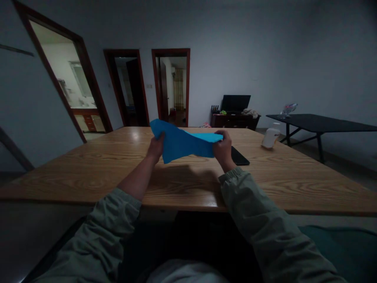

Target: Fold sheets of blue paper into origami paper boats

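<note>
Mid-frame, a blue sheet (185, 145) spans sideways (its long axis) between left hand (156, 149) and right hand (224, 149), each pinching an end.

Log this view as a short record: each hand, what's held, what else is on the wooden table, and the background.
Left hand: grips one end of the blue sheet
Right hand: grips its other end
Held: blue sheet, bent, raised above the wooden table; material unclear
Also on table: dark flat object, partly hidden; whitish bottle
Background: black table, dark screen, doorways
</note>
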`<action>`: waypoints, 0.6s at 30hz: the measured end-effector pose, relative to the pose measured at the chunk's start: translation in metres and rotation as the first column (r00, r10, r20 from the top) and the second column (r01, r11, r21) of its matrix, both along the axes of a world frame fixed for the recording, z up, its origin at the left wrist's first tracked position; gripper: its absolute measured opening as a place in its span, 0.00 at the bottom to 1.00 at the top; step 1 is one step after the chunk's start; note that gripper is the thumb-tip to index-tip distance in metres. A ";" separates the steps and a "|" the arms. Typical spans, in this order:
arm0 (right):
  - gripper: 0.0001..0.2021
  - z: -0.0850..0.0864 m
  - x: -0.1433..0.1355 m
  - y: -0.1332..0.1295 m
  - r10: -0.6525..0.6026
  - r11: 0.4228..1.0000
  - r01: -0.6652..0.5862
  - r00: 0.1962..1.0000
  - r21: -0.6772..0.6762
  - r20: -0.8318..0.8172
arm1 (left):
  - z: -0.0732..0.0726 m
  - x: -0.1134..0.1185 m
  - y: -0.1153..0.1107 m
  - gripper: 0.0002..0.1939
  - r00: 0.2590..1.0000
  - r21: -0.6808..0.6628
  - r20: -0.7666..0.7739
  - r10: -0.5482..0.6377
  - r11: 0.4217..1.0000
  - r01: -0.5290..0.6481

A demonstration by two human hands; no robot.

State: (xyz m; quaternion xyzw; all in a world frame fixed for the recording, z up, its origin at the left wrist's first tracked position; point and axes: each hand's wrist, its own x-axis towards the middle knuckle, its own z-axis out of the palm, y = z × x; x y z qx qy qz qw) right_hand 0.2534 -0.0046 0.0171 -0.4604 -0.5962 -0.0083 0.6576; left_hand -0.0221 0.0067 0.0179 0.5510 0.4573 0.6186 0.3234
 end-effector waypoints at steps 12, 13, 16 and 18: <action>0.14 -0.021 0.026 0.015 0.100 0.936 -0.116 0.993 -0.332 -0.065 | -0.005 -0.036 0.008 0.23 0.979 -0.158 0.063 -0.192 0.967 0.200; 0.14 -0.022 0.027 0.015 0.105 0.932 -0.109 0.994 -0.347 -0.031 | -0.006 -0.039 0.009 0.23 0.978 -0.165 0.053 -0.204 0.964 0.210; 0.13 -0.026 0.029 0.014 0.119 0.917 -0.089 0.992 -0.389 0.053 | -0.007 -0.048 0.012 0.22 0.977 -0.166 0.008 -0.214 0.963 0.212; 0.11 -0.027 0.030 0.015 0.102 0.910 -0.046 0.988 -0.412 0.115 | -0.009 -0.052 0.014 0.22 0.981 -0.171 -0.038 -0.191 0.968 0.182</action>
